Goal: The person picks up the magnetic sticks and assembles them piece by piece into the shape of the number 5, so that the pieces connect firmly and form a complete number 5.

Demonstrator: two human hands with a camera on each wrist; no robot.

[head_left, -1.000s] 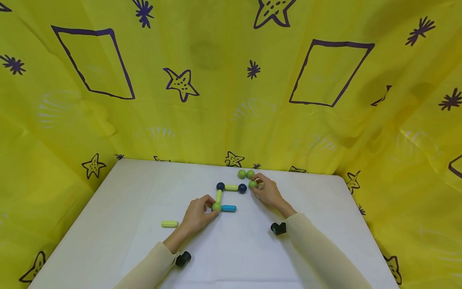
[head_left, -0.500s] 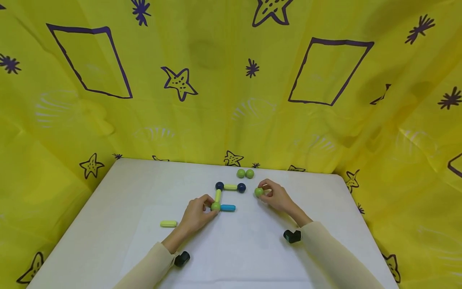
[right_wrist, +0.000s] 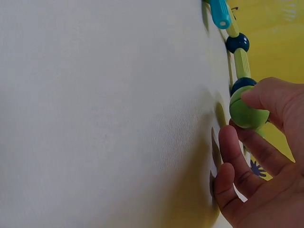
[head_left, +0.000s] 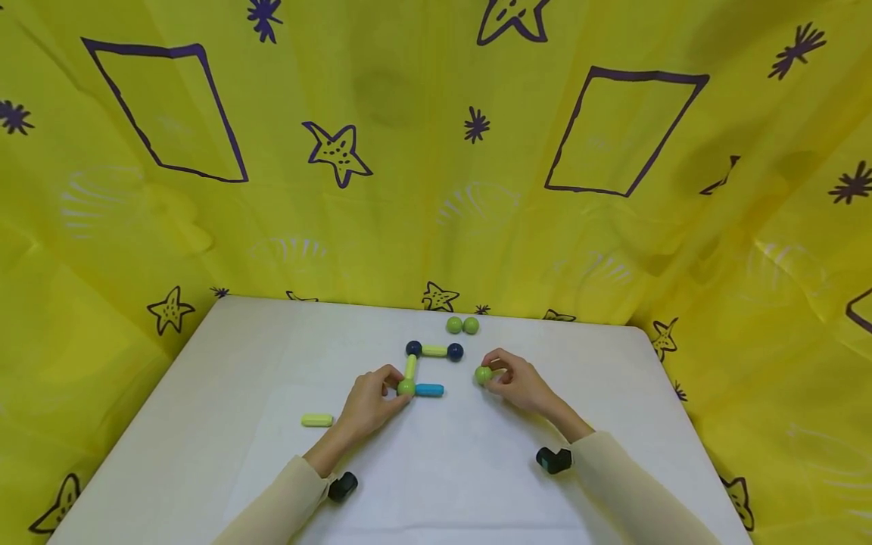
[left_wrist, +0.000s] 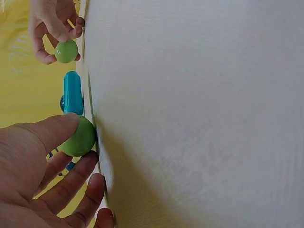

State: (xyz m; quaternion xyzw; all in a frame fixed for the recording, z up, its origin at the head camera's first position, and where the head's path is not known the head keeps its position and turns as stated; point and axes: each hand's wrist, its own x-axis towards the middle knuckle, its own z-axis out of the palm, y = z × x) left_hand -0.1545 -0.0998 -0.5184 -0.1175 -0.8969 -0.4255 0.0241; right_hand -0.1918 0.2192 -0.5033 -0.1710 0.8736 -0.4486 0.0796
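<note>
Yellow-green, a loose rod (head_left: 316, 420) lies far left on the white desk (head_left: 477, 484), apart from the joined pieces. Next, my left hand (head_left: 371, 403) pinches the green corner ball (head_left: 406, 387) between thumb and finger. From it, an upright-running rod (head_left: 411, 367) leads away from me to a navy ball (head_left: 413, 348), and a blue rod (head_left: 430, 390) points right, its far end bare. A crosswise rod (head_left: 434, 351) links to the second navy ball (head_left: 455, 351); two spare green balls (head_left: 454, 325) sit beyond. Rightmost, my right hand (head_left: 523, 384) grips another green ball (head_left: 483, 375), near that bare end. I seem to be adding this ball; the next move probably calls for lining it up with the blue rod while my left hand steadies the corner.
</note>
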